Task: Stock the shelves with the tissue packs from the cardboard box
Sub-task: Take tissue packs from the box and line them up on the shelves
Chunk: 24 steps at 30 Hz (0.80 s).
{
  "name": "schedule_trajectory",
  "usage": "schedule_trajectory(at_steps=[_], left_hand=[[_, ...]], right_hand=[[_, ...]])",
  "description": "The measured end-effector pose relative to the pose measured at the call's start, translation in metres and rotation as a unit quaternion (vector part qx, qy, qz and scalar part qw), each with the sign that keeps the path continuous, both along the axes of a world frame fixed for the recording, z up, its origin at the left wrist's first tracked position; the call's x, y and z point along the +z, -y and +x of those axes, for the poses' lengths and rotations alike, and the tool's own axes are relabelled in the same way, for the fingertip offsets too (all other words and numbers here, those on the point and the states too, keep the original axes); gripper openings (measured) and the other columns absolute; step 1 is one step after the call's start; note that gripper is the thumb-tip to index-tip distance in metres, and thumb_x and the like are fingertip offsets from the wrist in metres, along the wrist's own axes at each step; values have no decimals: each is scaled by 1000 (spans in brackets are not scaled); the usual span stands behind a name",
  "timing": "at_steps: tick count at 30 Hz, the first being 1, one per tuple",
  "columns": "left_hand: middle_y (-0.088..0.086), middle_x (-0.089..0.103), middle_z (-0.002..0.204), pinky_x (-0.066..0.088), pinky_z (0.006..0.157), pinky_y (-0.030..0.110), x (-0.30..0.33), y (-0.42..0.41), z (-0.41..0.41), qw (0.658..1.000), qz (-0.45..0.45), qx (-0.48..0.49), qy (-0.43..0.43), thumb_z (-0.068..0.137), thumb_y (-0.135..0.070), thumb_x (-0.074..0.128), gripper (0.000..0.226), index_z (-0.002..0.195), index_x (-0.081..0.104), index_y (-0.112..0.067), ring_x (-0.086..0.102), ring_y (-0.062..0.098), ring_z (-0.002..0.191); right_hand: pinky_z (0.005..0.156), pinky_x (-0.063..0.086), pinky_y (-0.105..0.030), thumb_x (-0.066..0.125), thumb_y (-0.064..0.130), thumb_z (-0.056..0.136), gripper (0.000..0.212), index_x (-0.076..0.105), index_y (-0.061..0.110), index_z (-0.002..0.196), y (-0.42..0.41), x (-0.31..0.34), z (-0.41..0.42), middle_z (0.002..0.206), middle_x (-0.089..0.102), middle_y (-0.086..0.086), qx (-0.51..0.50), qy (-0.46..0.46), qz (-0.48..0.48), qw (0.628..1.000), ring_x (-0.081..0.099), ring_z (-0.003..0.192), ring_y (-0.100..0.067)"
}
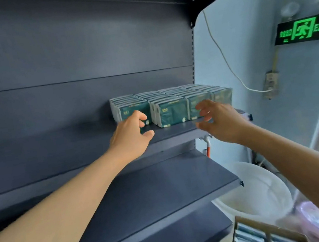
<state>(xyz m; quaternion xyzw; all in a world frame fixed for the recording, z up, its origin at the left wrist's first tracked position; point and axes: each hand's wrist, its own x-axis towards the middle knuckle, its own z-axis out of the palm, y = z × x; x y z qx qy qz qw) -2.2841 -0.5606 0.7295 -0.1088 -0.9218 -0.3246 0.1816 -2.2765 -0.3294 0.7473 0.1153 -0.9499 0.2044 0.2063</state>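
Observation:
Dark green tissue packs [170, 110] stand in tight rows at the right end of a dark blue shelf [56, 157]. My left hand [132, 137] reaches up in front of the leftmost row, fingers curled near a pack's lower front, thumb apart, holding nothing that I can see. My right hand [219, 121] hovers before the right rows with fingers spread and empty. The cardboard box [264, 235], with more packs inside, shows at the bottom right.
A lower dark blue shelf [156, 200] juts out beneath. A white bucket [254, 191] stands on the floor to the right. A lit green exit sign [304, 29] and a white cable [226, 59] are on the blue wall.

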Motion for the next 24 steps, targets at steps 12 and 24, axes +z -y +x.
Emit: schedule_trajectory(at_steps=[12, 24], left_hand=[[-8, 63, 98, 49, 86, 32, -119, -105, 63, 981, -12, -128, 149, 87, -24, 64, 22, 108, 59, -21, 59, 13, 92], [-12, 61, 85, 50, 83, 30, -293, -241, 57, 935, -57, -148, 317, 84, -21, 63, 15, 97, 56, -26, 60, 14, 88]], right_hand=[[84, 46, -31, 63, 23, 87, 38, 52, 12, 122, -86, -132, 117, 108, 64, -6, -115, 153, -65, 979, 60, 94, -24], [80, 45, -29, 62, 25, 86, 36, 54, 11, 119, -224, -313, 129, 109, 66, -7, -162, 321, -92, 929, 60, 100, -26]])
